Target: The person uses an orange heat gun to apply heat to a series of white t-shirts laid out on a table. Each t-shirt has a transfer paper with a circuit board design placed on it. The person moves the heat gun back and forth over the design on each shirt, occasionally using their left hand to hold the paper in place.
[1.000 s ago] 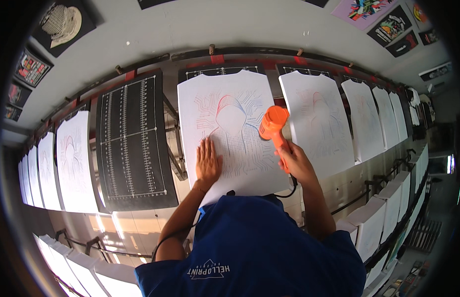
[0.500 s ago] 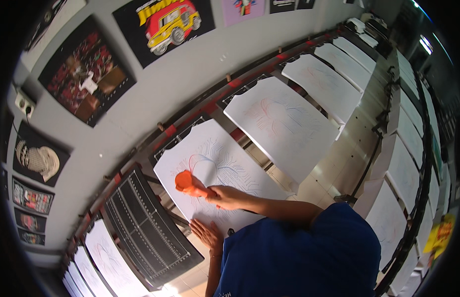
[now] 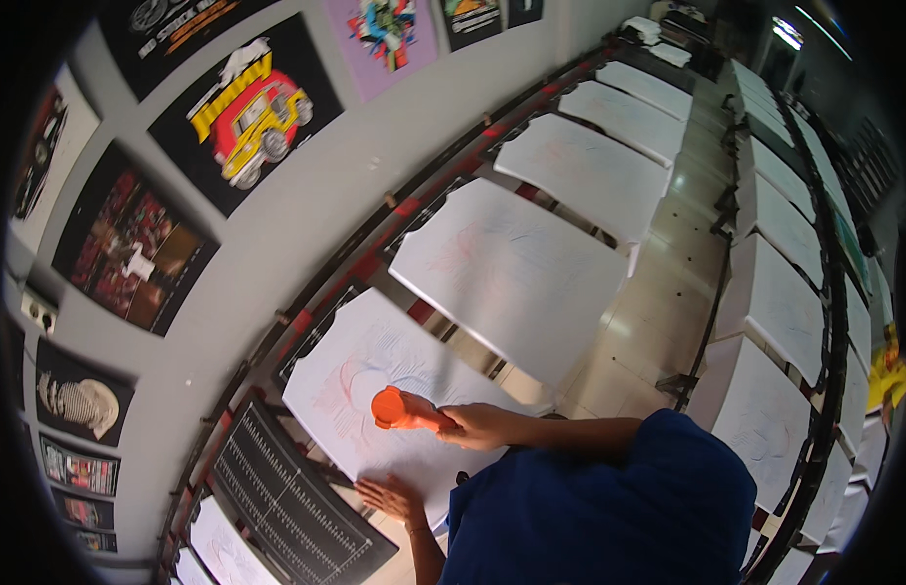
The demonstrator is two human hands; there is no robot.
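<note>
The right hand (image 3: pixel 482 425) is wrapping closed around an orange heat gun (image 3: pixel 399 409), aiming its nozzle over the printed white sheet (image 3: pixel 394 390) just beyond it. The left hand (image 3: pixel 393 497) is lying flat and open, fingers spread, pinning the sheet's near edge so it is staying smooth.

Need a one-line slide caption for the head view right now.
Right hand holds an orange heat tool over a white printed sheet; left hand lies flat on its lower edge.
</note>
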